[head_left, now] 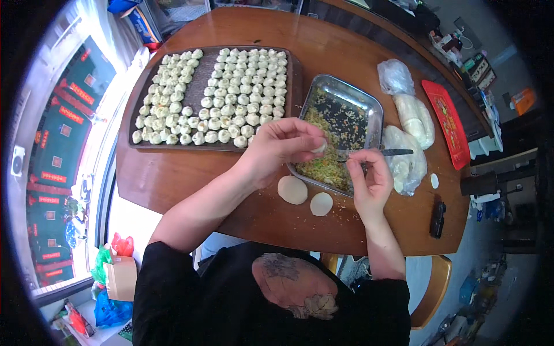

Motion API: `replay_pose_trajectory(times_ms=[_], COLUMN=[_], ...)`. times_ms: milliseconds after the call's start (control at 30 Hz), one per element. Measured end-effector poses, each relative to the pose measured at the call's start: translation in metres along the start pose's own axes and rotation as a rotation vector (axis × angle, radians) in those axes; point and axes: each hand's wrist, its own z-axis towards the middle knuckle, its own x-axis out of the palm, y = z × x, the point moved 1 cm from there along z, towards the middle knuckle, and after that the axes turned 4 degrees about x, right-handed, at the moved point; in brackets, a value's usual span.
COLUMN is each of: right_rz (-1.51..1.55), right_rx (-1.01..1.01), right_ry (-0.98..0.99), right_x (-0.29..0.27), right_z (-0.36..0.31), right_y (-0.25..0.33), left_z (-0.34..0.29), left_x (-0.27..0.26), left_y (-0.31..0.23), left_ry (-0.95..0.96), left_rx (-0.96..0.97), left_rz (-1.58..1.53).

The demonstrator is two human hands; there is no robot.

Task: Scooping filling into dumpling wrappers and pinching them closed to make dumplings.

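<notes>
My left hand is closed in a pinch on a small pale dough wrapper, mostly hidden by the fingers. My right hand grips a thin tool with a black handle; its working end lies over the filling, and its exact kind is unclear. Both hands hover at the near side of a rectangular metal tray holding chopped green-and-yellow filling. Two flat round wrappers, a larger one and a smaller one, lie on the table just in front. Rows of small dumplings cover much of a dark baking tray at the left.
Beyond the right hand, plastic bags and a wrapped pale dough lump sit beside a red decorated tray. A small white oval piece and a black object lie near the right edge of the brown table.
</notes>
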Motion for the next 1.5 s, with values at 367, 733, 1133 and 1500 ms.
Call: replay_pose_trajectory(times_ms=[367, 733, 1133, 1500], right_rz=[-0.138, -0.452, -0.471, -0.584], right_rx=[-0.063, -0.443, -0.464, -0.427], right_ry=[0.018, 0.220, 0.400, 0.508], right_x=[-0.003, 0.000, 0.005, 0.005], right_z=[0.003, 0.006, 0.001, -0.002], right_y=[0.017, 0.027, 0.029, 0.025], left_z=[0.004, -0.017, -0.024, -0.022], left_x=[-0.077, -0.157, -0.175, -0.158], left_y=[-0.094, -0.107, -0.101, -0.101], left_ry=[-0.479, -0.672, -0.556, -0.584], left_rx=[0.466, 0.135, 0.142, 0.031], left_rz=[0.444, 1.411, 1.495, 1.517])
